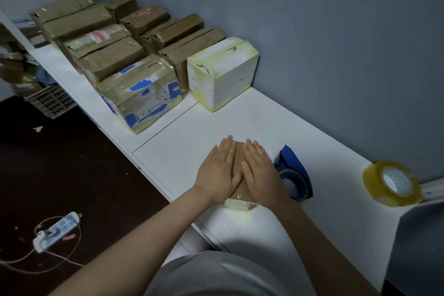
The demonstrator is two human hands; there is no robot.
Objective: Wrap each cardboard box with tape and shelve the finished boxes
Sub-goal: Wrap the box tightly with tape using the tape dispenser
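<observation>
white table [182, 151] carries the small cardboard box [239, 160] near its front edge, long axis pointing away from the person. left hand [219, 170] and right hand [260, 175] press flat on top, fingers straight, gripping nothing. blue tape dispenser [294, 170] lies just beside the right hand. palms hide most of the box.

White table [192, 132] runs along the wall. At the near edge sits a small box [239, 157], dispenser [294, 168] just beside it, tape roll [371, 182] farther right. Further back: a white box [223, 74], a blue-marked box [141, 94], then brown boxes [96, 38] stacked. Down on the floor [72, 163], a power strip [55, 230].
</observation>
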